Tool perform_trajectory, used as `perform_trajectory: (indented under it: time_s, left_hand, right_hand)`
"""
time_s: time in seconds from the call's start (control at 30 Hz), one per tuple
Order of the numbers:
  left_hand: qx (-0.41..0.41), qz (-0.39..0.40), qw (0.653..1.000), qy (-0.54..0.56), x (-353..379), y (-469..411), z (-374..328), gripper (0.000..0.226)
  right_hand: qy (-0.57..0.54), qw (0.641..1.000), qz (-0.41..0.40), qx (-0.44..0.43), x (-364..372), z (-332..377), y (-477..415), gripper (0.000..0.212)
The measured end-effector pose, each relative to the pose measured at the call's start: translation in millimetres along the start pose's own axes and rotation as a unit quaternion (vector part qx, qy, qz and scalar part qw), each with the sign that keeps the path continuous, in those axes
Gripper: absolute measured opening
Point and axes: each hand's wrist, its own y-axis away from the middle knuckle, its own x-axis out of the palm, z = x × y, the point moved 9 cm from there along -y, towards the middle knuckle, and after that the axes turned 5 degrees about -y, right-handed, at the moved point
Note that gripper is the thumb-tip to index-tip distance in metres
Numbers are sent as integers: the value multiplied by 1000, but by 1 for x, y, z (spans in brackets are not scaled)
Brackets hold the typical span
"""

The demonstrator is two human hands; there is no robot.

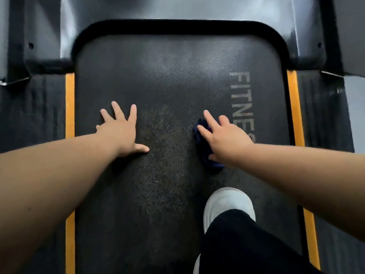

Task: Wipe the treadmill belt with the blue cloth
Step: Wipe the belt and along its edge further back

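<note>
The black textured treadmill belt (169, 91) fills the middle of the view, with grey lettering along its right side. A dark blue cloth (203, 147) lies bunched on the belt right of centre. My right hand (225, 139) presses flat on the cloth with fingers spread and mostly straight, covering its right part. My left hand (120, 131) rests flat on the bare belt to the left, fingers spread, holding nothing.
Orange strips (70, 107) run along both belt edges, with ribbed black side rails (31, 111) beyond them. The motor cover (177, 10) closes the far end. My white shoe (229, 204) and dark trouser leg (241, 244) stand on the belt at lower right.
</note>
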Motion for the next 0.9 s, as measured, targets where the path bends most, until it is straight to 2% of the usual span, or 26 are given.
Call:
perform_trajectory:
  time_s: [0.07,0.13,0.17,0.27,0.3,0.33,0.37,0.43,0.5,0.53,0.57,0.63,0.67,0.7,0.77,0.83,0.9]
  left_hand:
    - [-4,11,1000,18,0,3,-3,131]
    - [-5,9,999,32,1,4,-4,130]
    - [-6,6,999,37,2,3,-3,130]
    - [-5,12,998,54,0,3,-5,130]
    - [-9,16,998,60,-1,5,-6,130]
    - [-14,19,998,60,-1,5,-5,131]
    - [-17,22,998,58,-1,3,-6,131]
    - [-21,28,998,55,1,-1,-6,133]
    - [-24,18,998,46,3,-2,-2,133]
    - [-23,12,999,40,3,-3,0,133]
    - [-19,10,999,34,3,-4,-2,134]
    - [-24,-1,1000,19,5,-5,-2,135]
    - [-32,-5,999,9,5,-5,1,135]
    - [-35,-6,999,7,5,-3,2,134]
    - [-40,-16,999,21,1,3,0,133]
    - [-60,-44,996,54,-1,14,2,127]
    - [-93,-63,989,92,7,30,6,116]
  right_hand:
    - [-32,998,14,47,-5,-1,-12,65]
    - [-123,988,-8,94,-10,-5,-18,39]
    - [-164,978,-31,122,-11,-8,-18,34]
    - [-260,928,-122,237,-1,-15,0,40]
    - [-273,917,-151,247,2,-7,9,42]
    - [-268,923,-178,210,7,8,14,46]
    - [-242,943,-186,136,11,29,17,53]
    - [-170,971,-161,-51,23,50,24,59]
    - [-128,959,-159,-197,19,35,17,50]
    - [-118,954,-168,-220,11,19,7,43]
    - [-119,955,-190,-194,0,-4,-6,38]
    - [-154,958,-240,-39,-21,-63,-33,37]
    - [-169,956,-237,31,-21,-81,-41,39]
    - [-176,956,-228,60,-20,-82,-43,43]
    - [-187,961,-206,-7,-15,-46,-33,53]
    - [-221,953,-155,-140,2,11,-11,56]
    - [-208,936,-113,-260,19,52,13,54]
